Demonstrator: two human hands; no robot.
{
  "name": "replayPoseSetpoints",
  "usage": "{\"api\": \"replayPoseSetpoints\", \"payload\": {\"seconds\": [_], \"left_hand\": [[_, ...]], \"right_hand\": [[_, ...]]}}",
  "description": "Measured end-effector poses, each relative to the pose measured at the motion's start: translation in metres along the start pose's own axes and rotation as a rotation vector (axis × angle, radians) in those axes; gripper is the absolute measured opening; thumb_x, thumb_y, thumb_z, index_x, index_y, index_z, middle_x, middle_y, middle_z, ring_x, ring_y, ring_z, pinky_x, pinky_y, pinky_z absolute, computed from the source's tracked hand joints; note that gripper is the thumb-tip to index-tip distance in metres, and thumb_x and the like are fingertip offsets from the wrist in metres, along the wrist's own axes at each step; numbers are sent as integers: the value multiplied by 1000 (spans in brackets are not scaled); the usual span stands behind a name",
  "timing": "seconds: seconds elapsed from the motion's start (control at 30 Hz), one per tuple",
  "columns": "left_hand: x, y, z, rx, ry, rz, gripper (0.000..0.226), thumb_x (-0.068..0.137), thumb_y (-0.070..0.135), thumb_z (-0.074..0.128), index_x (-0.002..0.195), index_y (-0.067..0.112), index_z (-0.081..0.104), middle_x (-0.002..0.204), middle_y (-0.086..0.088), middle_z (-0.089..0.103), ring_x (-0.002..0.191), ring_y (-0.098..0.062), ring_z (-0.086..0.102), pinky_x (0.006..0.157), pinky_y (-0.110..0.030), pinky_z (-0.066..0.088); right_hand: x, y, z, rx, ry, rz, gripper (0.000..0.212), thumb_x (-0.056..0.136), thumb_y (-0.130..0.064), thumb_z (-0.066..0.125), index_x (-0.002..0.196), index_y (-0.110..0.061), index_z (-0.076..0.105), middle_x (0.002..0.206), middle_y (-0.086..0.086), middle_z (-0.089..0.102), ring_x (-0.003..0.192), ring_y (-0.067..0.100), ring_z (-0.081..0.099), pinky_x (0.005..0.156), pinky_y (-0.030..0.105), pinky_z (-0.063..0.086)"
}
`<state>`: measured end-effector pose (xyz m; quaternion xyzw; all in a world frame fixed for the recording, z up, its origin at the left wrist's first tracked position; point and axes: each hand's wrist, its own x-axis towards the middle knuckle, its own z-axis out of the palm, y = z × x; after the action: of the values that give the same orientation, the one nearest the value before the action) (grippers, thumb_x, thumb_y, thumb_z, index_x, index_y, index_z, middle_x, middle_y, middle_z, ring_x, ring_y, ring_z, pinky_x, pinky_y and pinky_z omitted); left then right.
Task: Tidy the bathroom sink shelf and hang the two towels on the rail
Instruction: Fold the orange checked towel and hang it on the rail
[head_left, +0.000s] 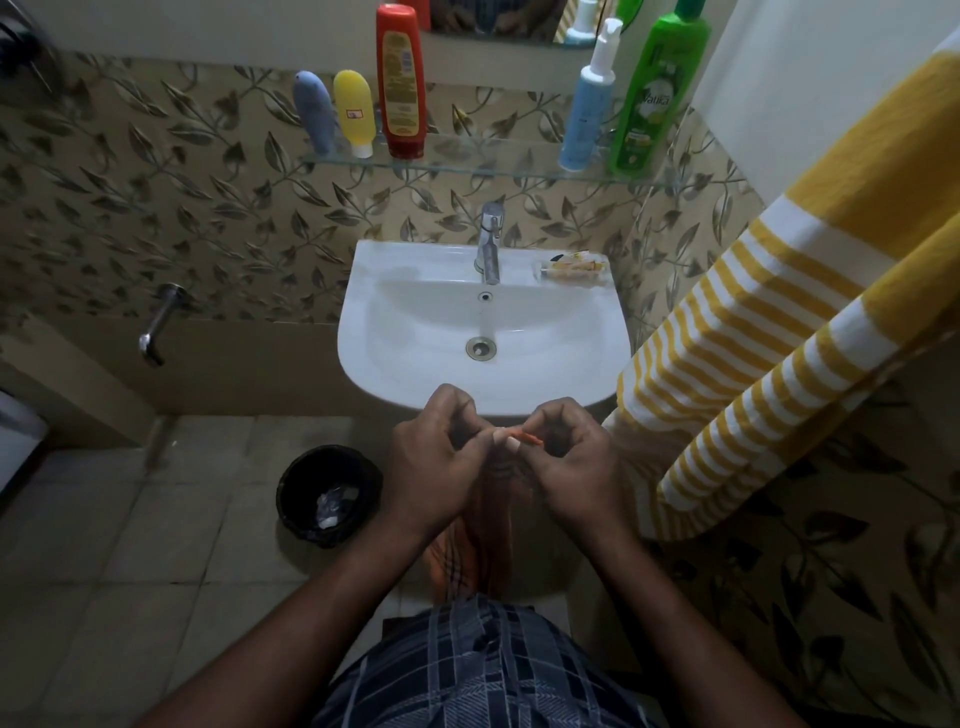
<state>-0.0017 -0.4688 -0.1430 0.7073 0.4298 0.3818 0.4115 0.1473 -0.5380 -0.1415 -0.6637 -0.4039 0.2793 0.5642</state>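
Near, before sink (410, 317): left hand (434, 467) and right hand (574, 470), grips pinching, held top edge of orange checked cloth (457, 551) (blurred, probably a towel) so it hung open | yellow striped towel (779, 332) draped right

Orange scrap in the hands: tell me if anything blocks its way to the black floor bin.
Nothing visible does. The small orange scrap is pinched between left hand and right hand before the white ceramic sink; the round black bin stands open-topped on the floor tiles, below and left of the hands.
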Motion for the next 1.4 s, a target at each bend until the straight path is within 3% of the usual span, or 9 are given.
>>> {"api": "replayPoseSetpoints", "payload": {"seconds": [0.07, 0.2, 0.37, 0.63, 0.8, 0.9, 1.1, 1.27, 1.4], "left_hand": [[0, 2, 0, 6, -36, 37, 27, 89, 35, 80, 91, 33, 54, 81, 12, 72, 75, -8, 72, 67, -45, 61], [-5, -1, 6, 132, -131, 70, 32, 88, 33, 81, 102, 29, 53, 88, 10, 72, 83, -9, 73, 73, -41, 62], [7, -7, 11, 313, -143, 44, 27, 89, 31, 71, 110, 26, 55, 85, 1, 72, 76, -23, 69, 60, -31, 49], [27, -30, 8, 604, -229, 27, 17, 85, 21, 61, 98, 15, 71, 90, -13, 76, 87, -36, 71, 74, -36, 52], [34, -46, -8, 770, -281, -33, 28, 92, 20, 59, 115, 20, 75, 111, -7, 79, 107, -31, 70, 98, -34, 49], [41, -54, -30, 826, -218, -45, 33, 93, 19, 56, 121, 22, 73, 109, -7, 79, 108, -32, 69, 111, -40, 42], [72, -58, -70, 614, 74, 82, 10, 96, 24, 74, 104, 19, 70, 80, -5, 77, 83, -34, 71, 101, -51, 46], [87, -51, -90, 686, 182, 203, 35, 86, 14, 82, 118, 18, 68, 79, -5, 77, 76, -32, 71, 97, -48, 46], [95, -35, -105, 806, 199, 189, 19, 85, 19, 81, 103, 22, 76, 79, -4, 77, 77, -32, 73, 95, -48, 44]], "right_hand": [[4, -4, 0, -13, 21, -30, 31, 78, -1, 87, 79, -21, 63, 73, -6, 68, 70, 8, 67, 65, 29, 55], [16, -13, -3, 52, 24, -65, 26, 80, -4, 74, 82, -28, 64, 84, 7, 74, 83, 29, 75, 76, 57, 63], [32, -28, -3, 171, -26, -93, 31, 82, -2, 69, 80, -31, 59, 88, 8, 73, 87, 29, 72, 87, 61, 60], [70, -55, -24, 292, -52, -161, 39, 90, 26, 54, 86, -11, 46, 87, 4, 68, 82, 15, 66, 80, 31, 57], [96, -69, -41, 289, 65, -206, 41, 93, 25, 50, 84, -14, 43, 90, 3, 67, 84, 8, 65, 79, 23, 56], [114, -65, -53, 280, 125, -184, 42, 93, 24, 52, 83, -16, 44, 85, -7, 69, 85, 10, 66, 80, 25, 57], [125, -47, -52, 158, 330, -52, 49, 91, 14, 64, 74, -30, 49, 80, 2, 59, 80, 20, 59, 75, 38, 53], [128, -48, -47, 84, 393, -31, 39, 85, -6, 70, 71, -37, 50, 81, 4, 57, 81, 25, 55, 81, 55, 53], [128, -60, -42, 62, 395, -44, 44, 91, 2, 70, 73, -31, 47, 78, 1, 56, 77, 22, 56, 78, 49, 55]]}}
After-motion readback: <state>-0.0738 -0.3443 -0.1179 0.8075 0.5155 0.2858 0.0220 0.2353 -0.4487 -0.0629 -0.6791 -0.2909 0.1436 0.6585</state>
